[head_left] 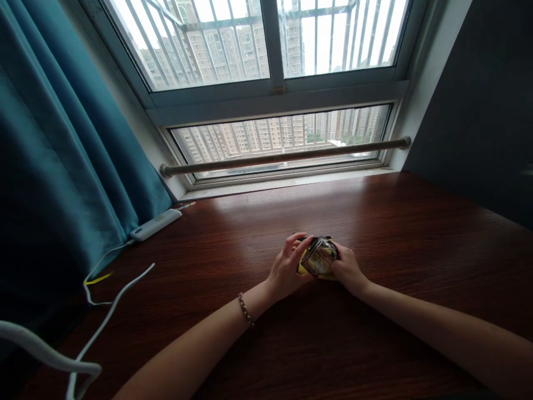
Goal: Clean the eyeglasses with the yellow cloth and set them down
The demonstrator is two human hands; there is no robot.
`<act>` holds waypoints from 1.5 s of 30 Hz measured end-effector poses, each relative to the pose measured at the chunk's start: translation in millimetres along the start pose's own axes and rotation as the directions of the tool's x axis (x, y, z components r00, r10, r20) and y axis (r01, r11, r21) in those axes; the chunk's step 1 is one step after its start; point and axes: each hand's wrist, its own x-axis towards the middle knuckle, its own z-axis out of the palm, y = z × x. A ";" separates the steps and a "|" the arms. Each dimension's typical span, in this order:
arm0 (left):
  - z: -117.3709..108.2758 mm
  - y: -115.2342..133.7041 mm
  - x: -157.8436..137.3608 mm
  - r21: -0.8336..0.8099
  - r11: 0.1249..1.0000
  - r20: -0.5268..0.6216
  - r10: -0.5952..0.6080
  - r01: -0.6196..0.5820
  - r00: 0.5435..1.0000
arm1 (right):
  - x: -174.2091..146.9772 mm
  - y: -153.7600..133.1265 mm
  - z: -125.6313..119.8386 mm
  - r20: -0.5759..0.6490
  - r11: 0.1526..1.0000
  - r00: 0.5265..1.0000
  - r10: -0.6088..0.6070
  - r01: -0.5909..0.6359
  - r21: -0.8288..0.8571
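Note:
A small yellow-and-black package (320, 258) with a shiny, clear-looking top is held between both hands above the brown table. My left hand (290, 260) curves round its left side, with fingertips at its upper edge and the thumb low by its near side. On the opposite side, my right hand (347, 268) grips the package, its thumb pressed against the front and the other fingers mostly hidden behind. Print on the package is too small to read. A beaded bracelet (246, 310) circles the left wrist.
The dark reddish-brown table (233, 233) reaches to a barred window (283, 133) with a rail (287, 159) across it. At left are a blue curtain (75, 122), a white power strip (156, 224), white cables (114, 311) and a yellow strip (99, 279). A dark wall (478, 122) stands right.

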 end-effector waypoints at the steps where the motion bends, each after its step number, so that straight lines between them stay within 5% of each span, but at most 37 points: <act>1: -0.6 -0.4 0.6 0.003 1.000 0.003 0.023 -0.023 1.000 | -0.2 -0.4 0.3 -0.005 1.000 1.000 0.000 0.000 -0.013; 7: -2.0 -0.1 4.9 -0.114 0.991 0.027 0.073 -0.069 0.997 | -2.2 -3.4 -0.7 -0.028 0.999 1.000 -0.010 0.009 -0.045; 15: -5.5 -6.2 9.0 -0.335 0.912 -0.021 -0.258 0.236 0.966 | -3.3 -1.4 -2.2 -0.171 0.998 0.985 -0.024 0.033 0.049; 20: -4.4 -7.2 9.4 -0.373 0.877 -0.009 -0.331 0.304 0.944 | -8.2 -8.8 -5.2 -0.164 0.994 0.984 -0.067 0.080 0.078; 24: -6.0 -1.5 9.2 -0.328 0.900 0.006 -0.302 0.287 0.953 | -8.7 -16.2 -3.7 -0.043 0.975 0.986 -0.161 0.165 0.151; 28: -10.4 2.5 7.8 -0.226 0.956 0.002 -0.191 0.187 0.982 | -3.0 -8.9 1.8 0.017 0.965 0.997 -0.081 0.074 0.252; 36: -6.2 4.0 3.4 -0.133 0.984 0.116 0.136 -0.120 0.984 | 1.2 -4.5 -2.6 0.083 0.998 0.996 -0.029 0.025 0.054; 45: -9.1 9.1 0.4 -0.204 0.975 0.120 -0.064 0.088 0.991 | -2.1 -6.1 0.5 -0.002 0.988 0.999 -0.045 0.045 -0.148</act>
